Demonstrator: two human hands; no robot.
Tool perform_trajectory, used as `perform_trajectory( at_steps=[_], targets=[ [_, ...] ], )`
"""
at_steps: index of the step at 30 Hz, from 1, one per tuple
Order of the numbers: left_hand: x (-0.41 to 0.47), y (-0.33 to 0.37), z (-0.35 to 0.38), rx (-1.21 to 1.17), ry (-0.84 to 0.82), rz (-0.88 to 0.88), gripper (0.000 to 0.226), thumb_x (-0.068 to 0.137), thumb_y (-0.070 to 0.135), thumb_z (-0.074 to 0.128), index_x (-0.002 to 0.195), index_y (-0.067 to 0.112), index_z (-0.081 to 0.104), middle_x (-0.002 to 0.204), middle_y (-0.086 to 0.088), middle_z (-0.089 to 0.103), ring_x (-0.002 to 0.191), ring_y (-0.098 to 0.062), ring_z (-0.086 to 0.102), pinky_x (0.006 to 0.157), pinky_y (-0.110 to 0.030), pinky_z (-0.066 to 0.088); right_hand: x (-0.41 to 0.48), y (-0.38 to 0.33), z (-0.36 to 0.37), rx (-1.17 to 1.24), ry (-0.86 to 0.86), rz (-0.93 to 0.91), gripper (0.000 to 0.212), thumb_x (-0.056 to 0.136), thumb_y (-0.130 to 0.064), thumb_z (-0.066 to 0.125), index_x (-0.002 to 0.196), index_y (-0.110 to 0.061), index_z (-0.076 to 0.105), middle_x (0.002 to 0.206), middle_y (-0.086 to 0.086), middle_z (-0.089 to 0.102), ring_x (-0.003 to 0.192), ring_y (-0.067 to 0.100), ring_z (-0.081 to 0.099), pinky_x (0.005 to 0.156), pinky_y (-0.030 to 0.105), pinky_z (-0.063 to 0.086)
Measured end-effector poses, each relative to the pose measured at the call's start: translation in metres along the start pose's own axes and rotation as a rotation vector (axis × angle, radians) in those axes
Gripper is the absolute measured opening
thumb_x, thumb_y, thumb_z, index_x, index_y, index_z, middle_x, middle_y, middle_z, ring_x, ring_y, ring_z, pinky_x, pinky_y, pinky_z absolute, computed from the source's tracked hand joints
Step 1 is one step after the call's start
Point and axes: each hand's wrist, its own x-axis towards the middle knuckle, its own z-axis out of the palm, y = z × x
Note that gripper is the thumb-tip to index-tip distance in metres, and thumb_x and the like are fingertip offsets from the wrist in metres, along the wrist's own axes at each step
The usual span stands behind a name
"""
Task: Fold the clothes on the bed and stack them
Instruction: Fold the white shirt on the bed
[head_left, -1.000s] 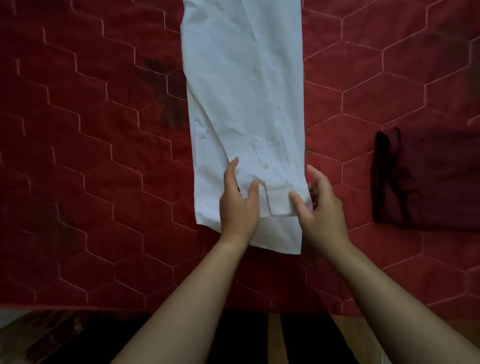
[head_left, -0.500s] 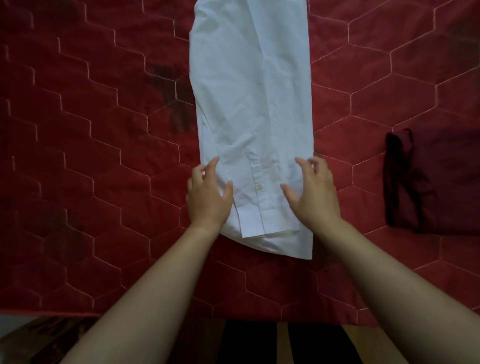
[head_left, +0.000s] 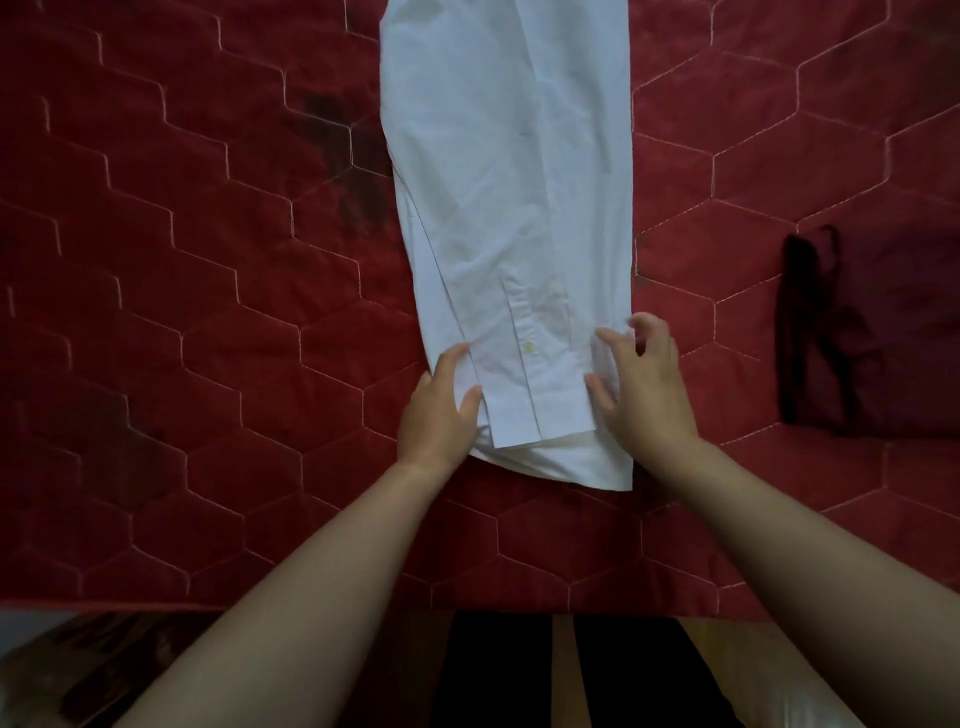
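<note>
A white shirt (head_left: 511, 208) lies folded into a long narrow strip on the red quilted bed (head_left: 182, 312), running from the top edge toward me, with a buttoned cuff on top at its near end. My left hand (head_left: 441, 410) rests at the strip's near left edge, fingers spread over the fabric. My right hand (head_left: 641, 384) sits at the near right edge, fingers curled apart and touching the cloth. Neither hand has lifted the fabric. A folded dark maroon garment (head_left: 872, 338) lies on the bed to the right.
The bed's near edge (head_left: 311, 605) runs across the bottom, with a dark wooden floor (head_left: 519, 670) below it. Dark patches mark the quilt left of the shirt.
My hands have moved apart from the middle of the cuff to the strip's two side edges. The view has shifted slightly, so the shirt sits lower and further right.
</note>
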Motion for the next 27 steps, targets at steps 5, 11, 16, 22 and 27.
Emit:
perform_trajectory(
  at_steps=[5, 11, 16, 22, 27],
  targets=[
    [-0.015, -0.02, -0.012, 0.016, 0.002, 0.085, 0.043, 0.09, 0.025, 0.057, 0.132, 0.027, 0.047, 0.116, -0.009, 0.052, 0.107, -0.026, 0.053, 0.084, -0.022, 0.036, -0.041, -0.004, 0.013, -0.037, -0.078, -0.266, 0.043, 0.083, -0.021, 0.067, 0.125, -0.014, 0.058, 0.14, 0.017, 0.041, 0.129, 0.038, 0.038, 0.097, 0.053, 0.041],
    [-0.013, -0.022, -0.023, -0.058, -0.018, 0.118, 0.04, 0.087, 0.016, 0.06, 0.126, 0.022, 0.054, 0.11, -0.009, 0.054, 0.105, -0.023, 0.053, 0.081, -0.01, 0.029, -0.052, -0.005, 0.032, -0.132, -0.216, -0.292, 0.057, 0.081, -0.041, 0.066, 0.134, -0.026, 0.049, 0.147, 0.01, 0.035, 0.138, 0.035, 0.027, 0.104, 0.048, 0.031],
    [-0.008, -0.019, -0.026, -0.088, -0.094, 0.107, 0.038, 0.088, 0.016, 0.057, 0.125, 0.024, 0.054, 0.12, -0.002, 0.059, 0.11, -0.018, 0.053, 0.086, -0.013, 0.033, -0.046, -0.002, 0.029, -0.141, -0.171, -0.316, 0.058, 0.072, -0.023, 0.078, 0.126, -0.024, 0.058, 0.137, 0.012, 0.05, 0.127, 0.038, 0.044, 0.093, 0.05, 0.04],
    [0.001, 0.001, -0.044, -0.322, 0.004, 0.083, 0.024, 0.085, 0.011, 0.06, 0.105, 0.025, 0.064, 0.099, 0.014, 0.062, 0.096, -0.005, 0.057, 0.08, -0.012, 0.041, -0.022, -0.008, 0.005, 0.089, -0.062, -0.306, 0.046, 0.062, 0.017, 0.064, 0.103, -0.004, 0.069, 0.105, 0.012, 0.067, 0.095, 0.035, 0.062, 0.071, 0.044, 0.054],
    [0.02, 0.039, -0.081, -0.391, 0.117, 0.093, 0.017, 0.082, 0.018, 0.064, 0.093, 0.031, 0.064, 0.088, 0.015, 0.065, 0.084, -0.005, 0.061, 0.07, -0.015, 0.043, -0.006, -0.013, -0.046, 0.048, -0.226, -0.301, 0.045, 0.079, -0.026, 0.071, 0.121, -0.016, 0.059, 0.121, 0.001, 0.06, 0.107, 0.023, 0.057, 0.085, 0.03, 0.044]
  ],
)
